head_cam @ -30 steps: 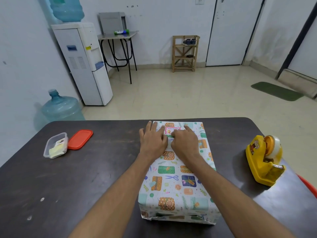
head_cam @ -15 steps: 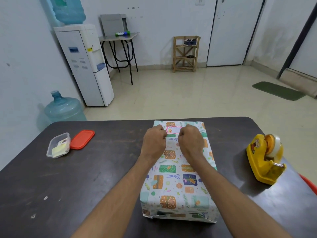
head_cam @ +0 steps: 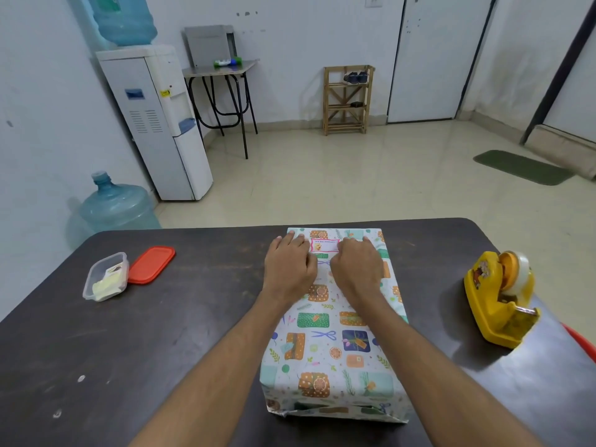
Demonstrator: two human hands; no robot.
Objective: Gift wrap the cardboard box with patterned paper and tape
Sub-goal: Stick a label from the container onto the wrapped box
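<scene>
The wrapped box [head_cam: 335,350] lies lengthwise on the table [head_cam: 161,350], directly under both hands. The left hand [head_cam: 290,269] lies flat on the paper at the box's far end, fingers straight and pressing, gripping nothing. The right hand [head_cam: 354,271] presses beside it, fingers a little bent, also holding nothing. A pink-edged label [head_cam: 324,245] sits between the two sets of fingertips. A yellow tape dispenser [head_cam: 496,298] stands well right of the right hand. A clear tub [head_cam: 104,275] and its red lid [head_cam: 151,264] lie left of the left hand.
</scene>
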